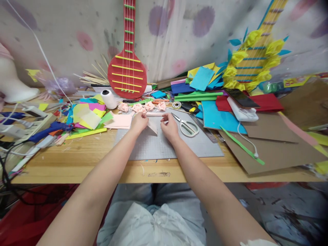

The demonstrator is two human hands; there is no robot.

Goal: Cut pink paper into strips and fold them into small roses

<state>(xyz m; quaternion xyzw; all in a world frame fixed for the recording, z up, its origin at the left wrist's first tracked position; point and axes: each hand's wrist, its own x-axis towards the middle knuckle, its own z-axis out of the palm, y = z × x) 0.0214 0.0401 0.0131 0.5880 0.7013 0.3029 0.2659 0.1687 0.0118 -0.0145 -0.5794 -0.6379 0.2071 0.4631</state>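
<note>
A slip of pale pink paper hangs from a crafter's left hand above a gray cutting mat on a wooden table.

The left fingers are drawn together on the slip; the right hand is just beside it, fingers curled, though whether they grip anything cannot be told. Pink paper roses line up beyond the hands, white-handled scissors lie to the right, pink sheets to the left, and a red model lute stands behind.
</note>
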